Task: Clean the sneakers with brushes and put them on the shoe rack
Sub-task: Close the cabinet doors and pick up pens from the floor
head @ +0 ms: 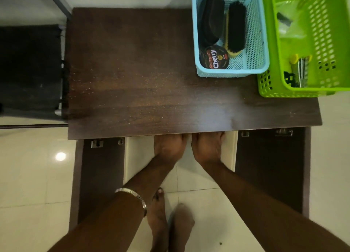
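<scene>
Head view: both hands reach under tabletop (132,72) front edge, grip unclear.
Left hand (169,147), right hand (207,147) side by side; fingertips hidden, blind grab may fumble sneakers.

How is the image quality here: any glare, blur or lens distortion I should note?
Head view: a lamp reflection glares on the floor tile, a pale sheen lies on the tabletop, both hands look slightly motion-blurred, and the wide lens bends the table edges.
</scene>
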